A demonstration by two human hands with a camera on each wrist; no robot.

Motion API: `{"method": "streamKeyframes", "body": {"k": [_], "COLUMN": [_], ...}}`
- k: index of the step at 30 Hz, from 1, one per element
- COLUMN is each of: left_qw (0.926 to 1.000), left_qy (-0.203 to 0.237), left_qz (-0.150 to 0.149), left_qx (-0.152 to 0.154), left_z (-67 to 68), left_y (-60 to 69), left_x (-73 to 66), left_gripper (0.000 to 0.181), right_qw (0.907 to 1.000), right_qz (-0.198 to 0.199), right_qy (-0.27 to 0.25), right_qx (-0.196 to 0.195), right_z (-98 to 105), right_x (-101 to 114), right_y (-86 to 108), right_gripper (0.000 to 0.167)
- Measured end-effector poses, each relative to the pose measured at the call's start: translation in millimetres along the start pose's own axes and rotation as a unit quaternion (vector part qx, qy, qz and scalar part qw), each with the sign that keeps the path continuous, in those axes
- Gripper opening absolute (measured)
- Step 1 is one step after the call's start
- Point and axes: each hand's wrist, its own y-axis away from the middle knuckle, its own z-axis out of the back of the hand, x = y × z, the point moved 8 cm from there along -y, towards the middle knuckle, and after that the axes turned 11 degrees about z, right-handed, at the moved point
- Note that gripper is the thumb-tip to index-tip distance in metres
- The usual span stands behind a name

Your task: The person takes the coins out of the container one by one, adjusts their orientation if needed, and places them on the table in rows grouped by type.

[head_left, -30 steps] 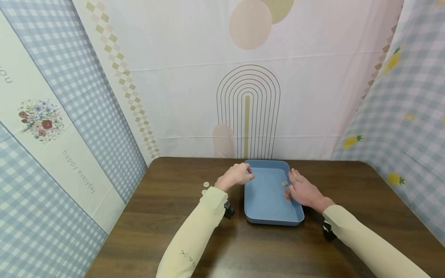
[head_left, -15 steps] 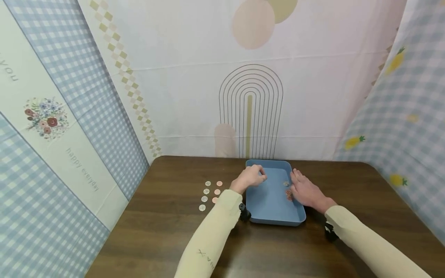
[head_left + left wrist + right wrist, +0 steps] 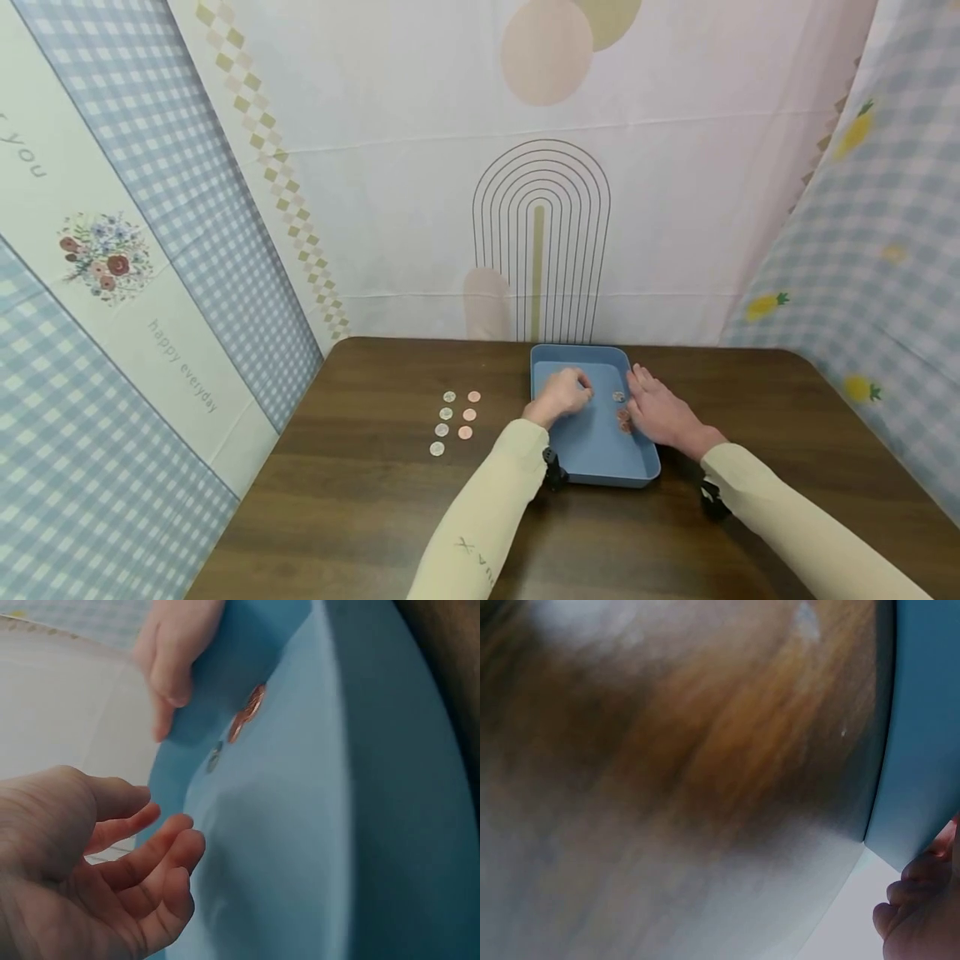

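My left hand (image 3: 562, 395) hovers over the blue tray (image 3: 596, 464), its fingers loosely bent. In the left wrist view, nothing sits between the thumb and fingers of the left hand (image 3: 112, 877). My right hand (image 3: 662, 412) rests on the tray's right rim with straight fingers. Inside the tray, close to that hand, lie a silver coin (image 3: 618, 397) and copper coins (image 3: 624, 414), which partly overlap. The left wrist view shows the copper coins (image 3: 247, 712) beside the silver coin (image 3: 214, 757). Only part of the right hand (image 3: 922, 900) shows in the right wrist view.
Left of the tray, coins lie in two columns on the brown wooden table (image 3: 360, 500): several silver coins (image 3: 442, 430) and three copper coins (image 3: 469, 415). A patterned cloth (image 3: 405, 208) hangs behind the table, with checked cloths on both sides.
My left hand has moved right, from the tray's left edge to above its middle, uncovering the coin columns on the table. The right hand stays on the rim.
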Motion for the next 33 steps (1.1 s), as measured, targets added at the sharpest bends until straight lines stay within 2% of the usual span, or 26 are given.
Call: {"method": "streamKeyframes", "body": {"k": [9, 17, 21, 27, 33], "left_qw": [0.9998, 0.9992, 0.9990, 0.9967, 0.9954], "left_qy": [-0.017, 0.018, -0.010, -0.046, -0.061], "left_qz": [0.002, 0.027, 0.024, 0.019, 0.019], "left_qx": [-0.005, -0.022, -0.036, -0.064, -0.072], "left_z": [-22.3, -29.8, -34.8, -40.6, -46.2], "left_y": [-6.4, -9.2, -9.7, -11.3, -17.4], "left_x": [-8.7, -18.0, -25.3, -34.7, -35.2], "left_gripper": [0.014, 0.023, 0.028, 0.027, 0.028], "right_qw": [1.0000, 0.9998, 0.9997, 0.9996, 0.9997], "right_qz": [0.006, 0.015, 0.020, 0.021, 0.016], "right_qy": [0.002, 0.008, 0.006, 0.006, -0.005], "right_qx": [-0.003, -0.011, -0.016, -0.018, -0.017], "right_z": [-1.0, 0.6, -0.2, -0.7, -0.6], "right_x": [-0.1, 1.2, 1.7, 0.6, -0.6], "right_y": [1.9, 0.4, -0.8, -1.4, -2.1], "right_gripper": [0.057, 0.057, 0.056, 0.056, 0.056]}}
